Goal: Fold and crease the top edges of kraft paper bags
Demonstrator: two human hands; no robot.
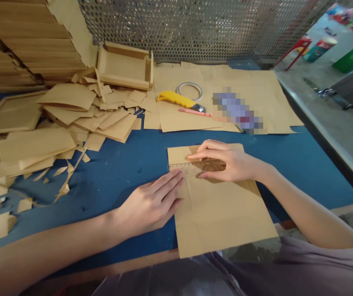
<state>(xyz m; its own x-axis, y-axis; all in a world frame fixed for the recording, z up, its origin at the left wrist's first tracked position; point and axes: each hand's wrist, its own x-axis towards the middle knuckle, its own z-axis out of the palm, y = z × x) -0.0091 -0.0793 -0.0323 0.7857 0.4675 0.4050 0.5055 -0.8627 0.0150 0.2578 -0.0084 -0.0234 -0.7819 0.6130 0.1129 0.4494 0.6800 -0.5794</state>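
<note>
A flat brown cardboard sheet (222, 218) with faint crease lines lies on the blue table, its lower end reaching past the front edge. Across its upper part rests a clear plastic ruler (195, 167) with dark markings. My right hand (226, 160) grips the ruler from the right, thumb along the lower side and fingers along the upper side; its palm covers the ruler's right end. On the left, my left hand (154, 199) lies flat with fingers stretched out together, the fingertips touching the ruler's left end and the sheet's left edge.
Behind are a yellow utility knife (176, 98), a pink pencil (195, 112), a tape roll (189, 84) and a blurred purple item (236, 110) on cardboard sheets (189, 123). Cardboard scraps (59, 119) and an open box (124, 68) fill the left. A perforated metal panel (176, 33) stands behind.
</note>
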